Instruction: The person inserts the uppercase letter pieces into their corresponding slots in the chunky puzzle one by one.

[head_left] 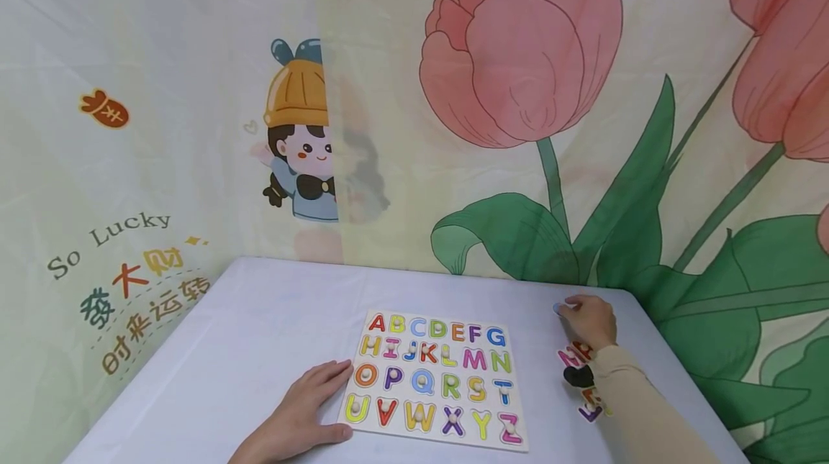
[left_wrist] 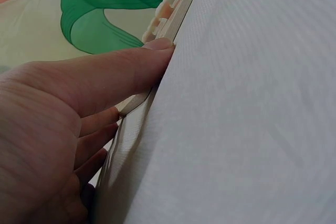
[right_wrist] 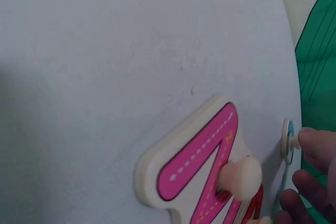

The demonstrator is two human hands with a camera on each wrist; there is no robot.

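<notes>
Right hand point(head_left: 588, 321) at right-centre of frame pinches a small blue piece point(head_left: 558, 308) by its peg, right of the alphabet board point(head_left: 437, 378), which the flat, open left hand point(head_left: 304, 414) steadies on the surface point(head_left: 259, 334).

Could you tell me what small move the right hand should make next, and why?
Probably lift the blue piece by its peg and carry it to the board. The right hand already pinches that peg, while the left hand rests against the board's edge.

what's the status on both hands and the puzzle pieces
Left hand flat, steadying wooden alphabet puzzle board. Right hand pinching small blue-faced pegged piece. Loose letters beside right forearm.
</notes>
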